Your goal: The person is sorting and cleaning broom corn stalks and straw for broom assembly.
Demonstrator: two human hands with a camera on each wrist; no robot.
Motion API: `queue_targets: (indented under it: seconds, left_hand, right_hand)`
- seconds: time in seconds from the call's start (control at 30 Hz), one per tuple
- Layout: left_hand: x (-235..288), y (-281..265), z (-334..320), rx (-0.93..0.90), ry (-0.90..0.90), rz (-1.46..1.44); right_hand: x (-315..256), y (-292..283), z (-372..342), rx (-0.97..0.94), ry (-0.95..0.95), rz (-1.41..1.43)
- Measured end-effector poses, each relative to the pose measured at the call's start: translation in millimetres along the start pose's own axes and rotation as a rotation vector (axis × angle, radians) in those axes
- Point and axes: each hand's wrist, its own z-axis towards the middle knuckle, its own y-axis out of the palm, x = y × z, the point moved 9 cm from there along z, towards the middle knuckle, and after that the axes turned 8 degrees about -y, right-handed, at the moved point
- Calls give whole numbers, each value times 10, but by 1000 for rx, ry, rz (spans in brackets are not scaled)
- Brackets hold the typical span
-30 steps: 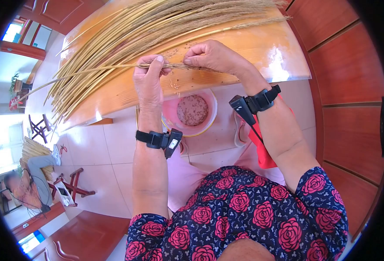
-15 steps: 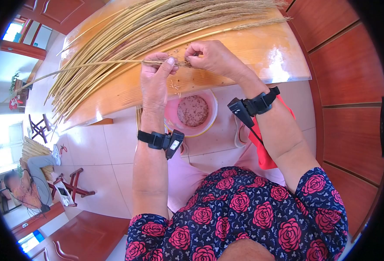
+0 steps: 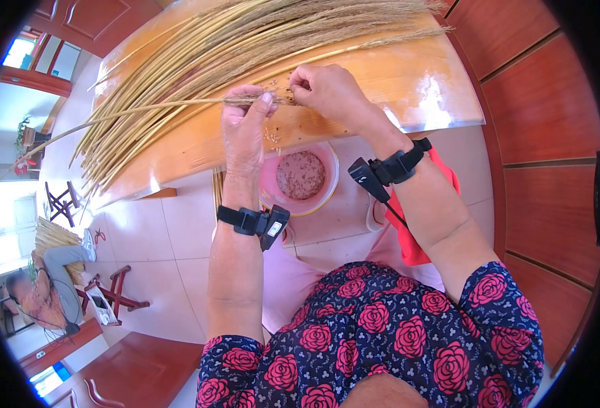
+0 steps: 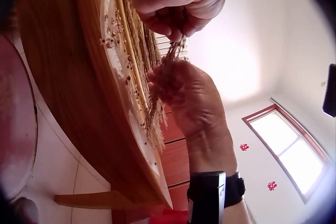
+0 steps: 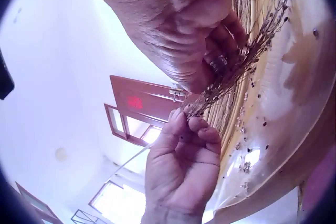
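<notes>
A long dry broomcorn stalk (image 3: 144, 107) crosses over the table's near edge and sticks out far to the left. My left hand (image 3: 244, 132) grips it close to its seed head (image 5: 254, 56), thumb on top. Just to the right, my right hand (image 3: 334, 92) pinches the thin seed-bearing branches with curled fingers. Its palm hides part of the head in the right wrist view, where dark seeds cling to the branches. Both hands hover over the wooden table (image 3: 388, 81), close together. Loose seeds (image 3: 273, 138) and husks lie scattered below them.
A large pile of broomcorn stalks (image 3: 178, 75) covers the table's back and left. Below the near edge stands a pink bucket (image 3: 267, 183) with seeds inside. Red cabinets (image 3: 544, 122) line the right side. Further left are folding stools (image 3: 116, 289) and another person (image 3: 45, 292).
My left hand has shifted right with the stalk, narrowing the gap between my hands. The stalk's far end has swung left and lower in the head view. My right hand stays nearly in place.
</notes>
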Motion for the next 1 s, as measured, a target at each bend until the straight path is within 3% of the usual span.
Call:
queue_targets:
  seconds: [0.17,0.27,0.37,0.47,0.57,0.67,0.77,1.0]
  left_hand:
    - [-14,-24,13,-8,16,-9]
    - [83,-90,-6,7,60,-50]
    - [112,-85,-15,9,54,-69]
    - [104,-56,-10,12,38,-76]
    - [83,-35,-10,6,27,-70]
    - [79,-35,-11,-7,18,-56]
    - [54,-21,-16,-27,-15,-31]
    - [38,-10,6,-43,-12,-103]
  right_hand:
    - [-84,-67,-29,79,-62,-158]
    - [189,-166,-21,144,116,-239]
    - [239,-94,1,-19,119,191]
    - [289,16,20,-22,94,233]
    - [120,81,40,-68,13,696]
    - [-7,137,-56,-221,129,720]
    - [32,201,-51,-273,115,628]
    - [-23,141,-45,-250,63,540]
